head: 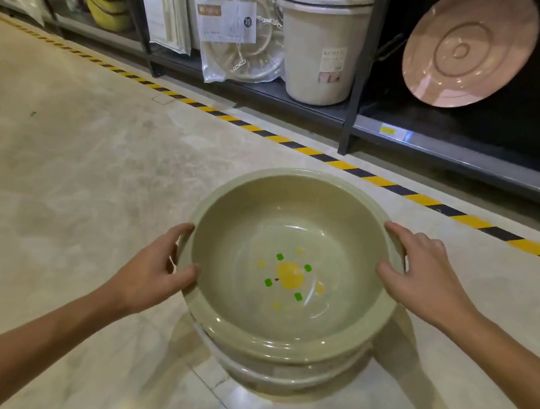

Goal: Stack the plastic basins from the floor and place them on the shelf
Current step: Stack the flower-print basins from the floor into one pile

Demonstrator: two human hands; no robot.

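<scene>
A pale green plastic basin [292,225] with a yellow and green flower print on its bottom sits nested on top of other green basins [282,373] stacked on the floor. My left hand [158,273] grips the top basin's left rim, thumb over the edge. My right hand [417,272] grips its right rim the same way. The dark metal shelf [458,147] runs along the back right, with its lowest board just above the floor.
On the shelf stand a beige bucket [320,54], a pink basin [468,52] leaning on its side, packaged goods [238,42] and yellow basins [103,4] far left. A yellow-black striped tape line [329,162] crosses the floor in front of the shelf.
</scene>
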